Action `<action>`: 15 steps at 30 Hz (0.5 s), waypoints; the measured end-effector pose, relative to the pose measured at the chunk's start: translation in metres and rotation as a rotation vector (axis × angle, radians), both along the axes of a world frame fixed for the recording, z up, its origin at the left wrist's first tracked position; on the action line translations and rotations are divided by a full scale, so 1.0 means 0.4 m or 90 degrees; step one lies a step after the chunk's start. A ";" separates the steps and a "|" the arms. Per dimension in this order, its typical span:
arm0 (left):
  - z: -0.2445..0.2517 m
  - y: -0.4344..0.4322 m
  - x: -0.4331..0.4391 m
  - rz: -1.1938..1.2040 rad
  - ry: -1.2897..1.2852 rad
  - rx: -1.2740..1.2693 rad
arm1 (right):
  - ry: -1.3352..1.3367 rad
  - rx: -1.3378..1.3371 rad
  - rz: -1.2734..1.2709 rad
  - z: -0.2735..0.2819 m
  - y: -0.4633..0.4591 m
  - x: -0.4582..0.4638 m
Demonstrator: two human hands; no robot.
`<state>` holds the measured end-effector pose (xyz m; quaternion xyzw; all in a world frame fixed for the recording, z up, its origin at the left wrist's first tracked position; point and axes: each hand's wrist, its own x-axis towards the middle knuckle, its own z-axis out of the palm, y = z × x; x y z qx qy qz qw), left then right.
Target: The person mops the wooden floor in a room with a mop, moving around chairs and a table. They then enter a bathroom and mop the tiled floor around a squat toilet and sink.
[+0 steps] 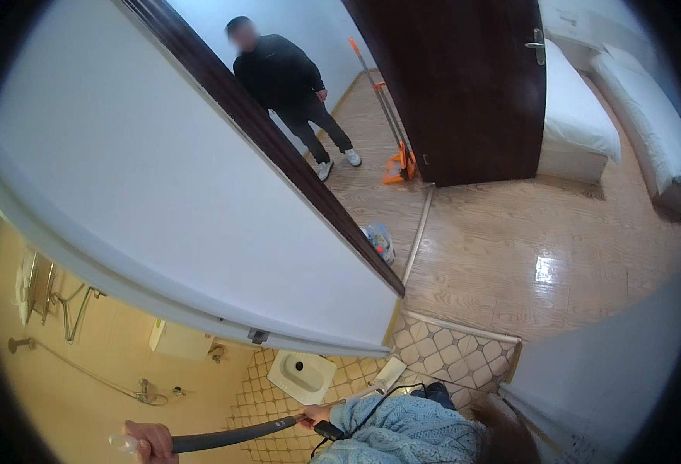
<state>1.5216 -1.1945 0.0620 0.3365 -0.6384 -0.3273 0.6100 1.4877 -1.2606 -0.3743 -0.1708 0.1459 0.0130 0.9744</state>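
Observation:
At the lower left, my left hand (pixel 153 442) is closed around the upper end of a long pole, near its pale translucent end cap. My right hand (pixel 316 416) grips the same pole further down, just past its dark grey sleeve (pixel 230 436). The long-handled floor tool (pixel 360 393) slants towards a flat whitish head (pixel 391 371) low near the tiled floor. Whether that head is a mop or a squeegee, I cannot tell. A black device (pixel 328 430) sits at my right wrist, and a black cable runs over my light-blue knitted sleeve (pixel 398 417).
A squat toilet (pixel 311 380) is set in the tiled floor beside the pole. A white door (pixel 201 232) stands between bathroom and hallway. Beyond it are a person (pixel 285 75), an orange broom and dustpan (pixel 401 165), a bin (pixel 381 240), a dark door (pixel 462 98) and beds (pixel 578 116).

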 end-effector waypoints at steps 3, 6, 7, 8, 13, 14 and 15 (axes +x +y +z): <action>-0.039 -0.011 -0.021 0.044 0.017 0.017 | 0.129 0.147 -0.028 0.048 -0.011 -0.068; -0.066 -0.015 -0.044 0.000 0.004 0.042 | -0.037 0.004 0.024 0.063 -0.023 -0.118; -0.071 -0.015 -0.051 0.013 0.012 0.042 | -0.042 0.066 0.054 0.062 -0.024 -0.128; -0.074 -0.015 -0.059 0.027 0.018 0.039 | -0.048 0.126 0.084 0.060 -0.027 -0.134; -0.075 -0.006 -0.097 0.054 0.005 0.018 | 0.119 0.209 0.047 0.038 -0.025 -0.148; -0.076 -0.003 -0.105 0.046 0.014 0.021 | 0.145 0.207 0.057 0.034 -0.026 -0.152; -0.078 -0.001 -0.113 0.039 0.024 0.021 | 0.117 0.211 0.079 0.032 -0.026 -0.156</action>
